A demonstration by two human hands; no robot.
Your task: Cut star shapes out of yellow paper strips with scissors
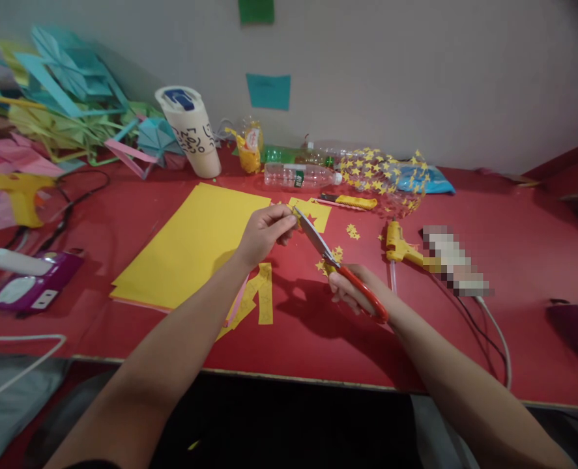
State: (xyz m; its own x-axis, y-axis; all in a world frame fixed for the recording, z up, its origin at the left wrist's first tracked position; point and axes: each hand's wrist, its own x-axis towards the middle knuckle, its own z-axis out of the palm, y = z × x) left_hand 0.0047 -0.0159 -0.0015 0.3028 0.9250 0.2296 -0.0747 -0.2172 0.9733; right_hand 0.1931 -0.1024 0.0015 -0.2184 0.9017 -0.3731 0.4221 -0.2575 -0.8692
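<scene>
My right hand (352, 286) is closed around the red handles of a pair of scissors (320, 241), whose blades point up and left. The blade tips reach a small piece of yellow paper (296, 213) pinched in the fingertips of my left hand (269, 228). Fingers cover most of that piece, so its outline is unclear. Below my left hand lie yellow paper strips (266, 296) with drawn stars. Cut-out yellow stars (336, 253) are scattered under the scissors, and another small pile (352, 231) sits farther back. Behind my left hand is a yellow sheet with a star-shaped hole (324, 218).
Large yellow sheets (186, 241) cover the table's left middle. Behind stand a white tumbler (191, 133), plastic bottles (301, 176) and a star-covered clear object (384, 172). A yellow cutter (354, 202) lies in front. Rightward are a glue gun (401, 244) and a cable (498, 332).
</scene>
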